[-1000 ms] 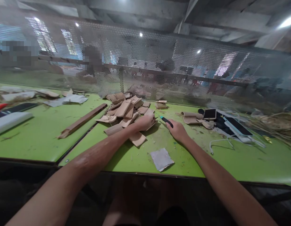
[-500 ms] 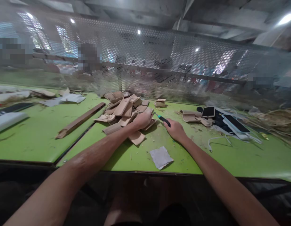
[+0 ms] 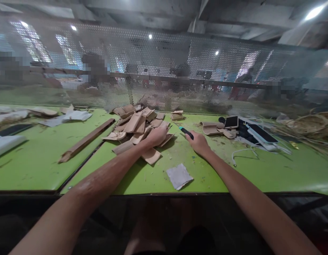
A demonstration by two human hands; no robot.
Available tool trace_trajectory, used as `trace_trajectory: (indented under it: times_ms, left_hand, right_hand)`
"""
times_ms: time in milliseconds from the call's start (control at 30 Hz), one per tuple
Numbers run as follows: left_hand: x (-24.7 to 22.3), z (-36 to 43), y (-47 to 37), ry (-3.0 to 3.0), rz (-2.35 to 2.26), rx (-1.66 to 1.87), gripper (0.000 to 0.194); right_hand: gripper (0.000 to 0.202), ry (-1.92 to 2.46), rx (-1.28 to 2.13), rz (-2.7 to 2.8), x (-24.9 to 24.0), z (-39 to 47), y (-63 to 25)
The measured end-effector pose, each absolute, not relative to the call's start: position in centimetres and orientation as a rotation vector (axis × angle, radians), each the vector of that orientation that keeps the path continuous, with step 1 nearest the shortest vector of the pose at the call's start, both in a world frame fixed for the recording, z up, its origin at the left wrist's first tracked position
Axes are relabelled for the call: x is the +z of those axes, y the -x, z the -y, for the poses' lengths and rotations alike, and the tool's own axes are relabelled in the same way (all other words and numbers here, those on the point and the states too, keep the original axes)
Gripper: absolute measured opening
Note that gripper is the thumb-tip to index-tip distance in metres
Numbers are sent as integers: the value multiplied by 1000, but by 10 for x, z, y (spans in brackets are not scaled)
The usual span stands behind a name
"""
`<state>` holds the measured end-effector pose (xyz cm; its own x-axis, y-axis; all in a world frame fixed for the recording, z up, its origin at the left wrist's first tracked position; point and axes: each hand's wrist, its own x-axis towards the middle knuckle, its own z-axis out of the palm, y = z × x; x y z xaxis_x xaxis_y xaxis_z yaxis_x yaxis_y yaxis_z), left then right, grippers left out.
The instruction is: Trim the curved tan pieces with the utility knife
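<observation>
My right hand (image 3: 199, 142) is wrapped round a tool with a black and teal handle (image 3: 186, 133), its thin metal end angled up and left. My left hand (image 3: 159, 134) is closed above the right side of a heap of curved bamboo pieces (image 3: 136, 122); what its fingertips pinch is too small to make out. The tool's tip lies just right of those fingertips, with a small gap visible. Under my left wrist, one pale bamboo piece (image 3: 151, 156) juts out toward me. Nearer the front edge lies a square grey piece of sandpaper or cloth (image 3: 179, 176).
A long bamboo strip (image 3: 86, 140) lies left of the heap. At right are a half-round bamboo piece (image 3: 210, 128), two phones (image 3: 231, 122) and a white cable (image 3: 243, 151). A perforated metal screen (image 3: 158, 78) closes off the green table's (image 3: 211, 177) back.
The tool has drawn slightly away from my left fingertips and its handle has turned a little. The whole view has shifted slightly; the heap looks unchanged.
</observation>
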<state>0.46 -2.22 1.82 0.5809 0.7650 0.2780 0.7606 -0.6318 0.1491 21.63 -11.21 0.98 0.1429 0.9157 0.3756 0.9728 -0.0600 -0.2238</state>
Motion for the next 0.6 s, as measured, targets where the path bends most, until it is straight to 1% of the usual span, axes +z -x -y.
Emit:
trace_trajectory:
  times_ms: [100, 200, 367, 600]
  left_hand:
    - [18, 21, -5, -2793, -1326, 466, 40]
    - [19, 22, -5, -2779, -1336, 466, 40]
    - [19, 22, -4, -2792, -1330, 459, 38]
    - [14, 18, -4, -2818, -1305, 521, 38]
  right_hand:
    - [43, 1830, -97, 1879, 9, 113, -216]
    - [43, 1753, -31, 1920, 9, 114, -212]
    - [43, 1776, -8, 1920, 9, 116, -209]
    - [42, 1832, -69, 1910, 9, 116, -209]
